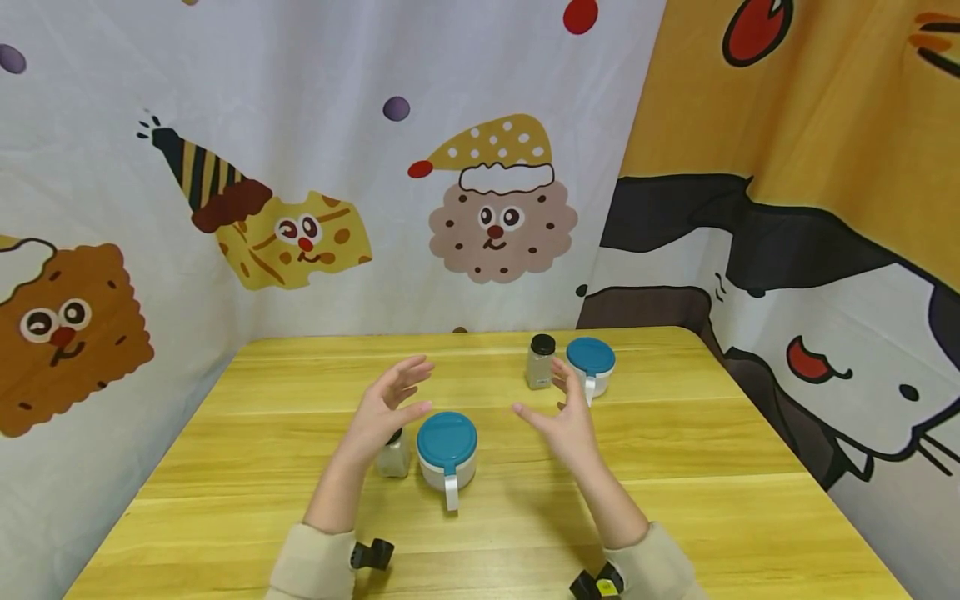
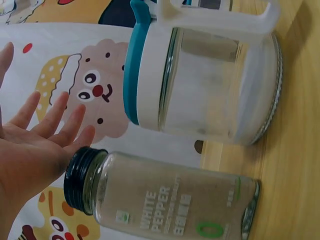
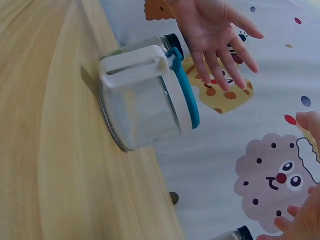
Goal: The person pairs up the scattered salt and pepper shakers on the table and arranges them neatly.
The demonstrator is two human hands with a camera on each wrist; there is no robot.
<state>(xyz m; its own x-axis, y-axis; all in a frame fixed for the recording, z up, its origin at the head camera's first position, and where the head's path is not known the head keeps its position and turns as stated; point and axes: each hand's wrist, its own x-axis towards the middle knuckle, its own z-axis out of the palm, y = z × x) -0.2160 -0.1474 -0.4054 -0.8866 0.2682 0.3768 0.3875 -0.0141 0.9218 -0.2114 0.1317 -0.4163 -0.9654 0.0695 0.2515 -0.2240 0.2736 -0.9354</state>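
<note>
My left hand (image 1: 380, 412) hovers above a white pepper bottle (image 2: 165, 200), its fingers spread and holding nothing. That bottle has a black cap and stands upright, partly hidden by the hand in the head view. Just right of it is a glass jar (image 1: 448, 458) with a blue lid and a white handle turned toward me. My right hand (image 1: 570, 421) is raised over the table on the right, fingers apart and nothing in them. Beyond its fingertips stand a second black-capped bottle (image 1: 539, 367) and a second blue-lidded jar (image 1: 591, 357), the jar partly covered by the hand.
Everything stands on a wooden table (image 1: 262, 500). A white curtain (image 1: 315, 100) printed with cartoon food hangs behind the far edge, and a yellow cartoon curtain (image 1: 840, 133) hangs at the right. A small black device (image 1: 372, 554) sits at the left cuff.
</note>
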